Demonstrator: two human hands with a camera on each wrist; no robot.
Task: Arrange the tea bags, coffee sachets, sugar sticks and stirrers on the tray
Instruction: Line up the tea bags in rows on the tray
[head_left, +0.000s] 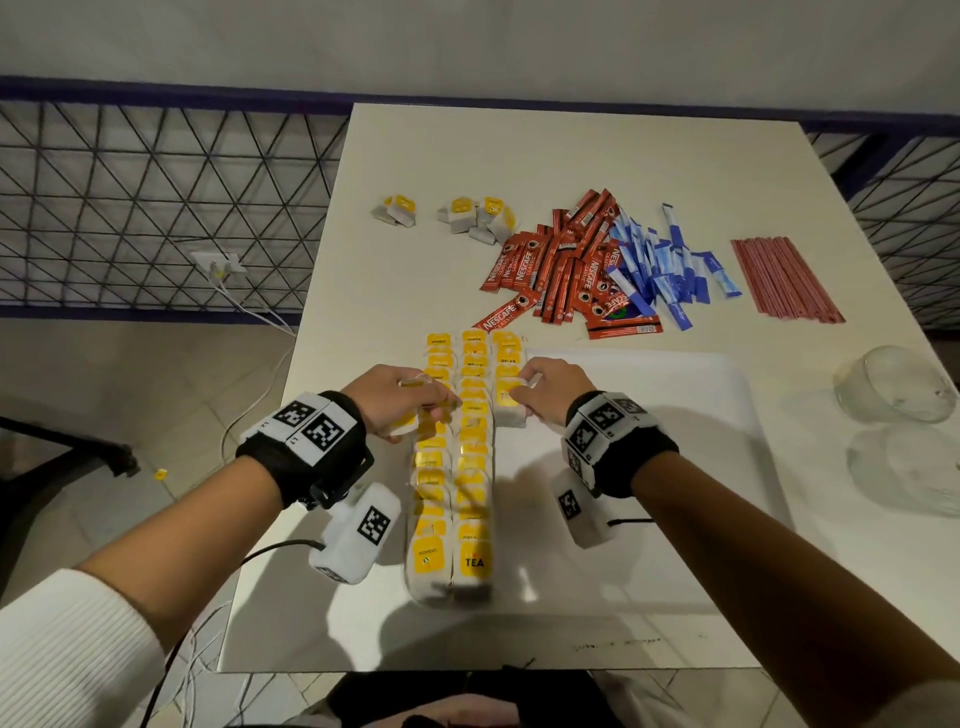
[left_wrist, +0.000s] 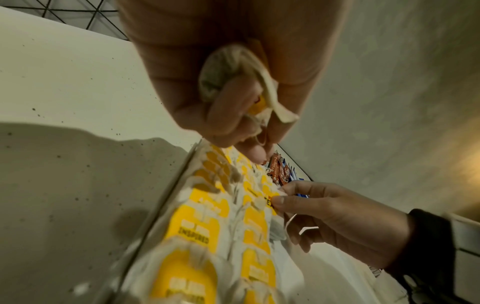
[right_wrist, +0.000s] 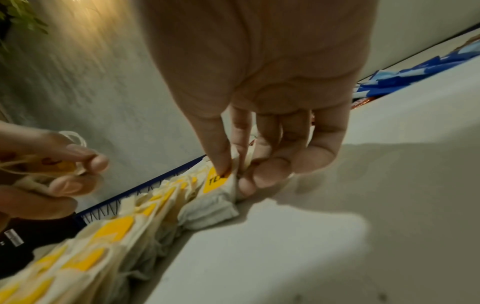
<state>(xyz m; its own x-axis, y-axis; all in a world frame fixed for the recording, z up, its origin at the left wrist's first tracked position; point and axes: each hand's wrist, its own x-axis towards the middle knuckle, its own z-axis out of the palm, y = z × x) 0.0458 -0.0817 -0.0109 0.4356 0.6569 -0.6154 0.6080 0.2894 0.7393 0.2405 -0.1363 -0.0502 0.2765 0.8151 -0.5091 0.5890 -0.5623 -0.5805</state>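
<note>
White and lit from above, the bench (head_left: 597, 156) is carrying a pale tray (head_left: 675, 467) at its near edge, and rows of tea bags (head_left: 452, 467) with yellow tags are lining the tray's left edge. Over those rows the left hand (head_left: 400, 397) is curling its fingers round a spare tea bag (left_wrist: 228, 78) tucked in the palm, while the right hand (head_left: 550, 387) is pinching another tea bag (right_wrist: 221, 185) between thumb and fingers at the near end of the short third row, its pouch touching the tray. Toward the far edge, loose tea bags (head_left: 467, 215) are lying in small clusters, with red coffee sachets (head_left: 561, 265) heaped beside blue sugar sticks (head_left: 670, 265). Red stirrers (head_left: 784, 278) are lying side by side toward the right edge, and two glass bowls (head_left: 898, 384) are sitting near the right edge.
</note>
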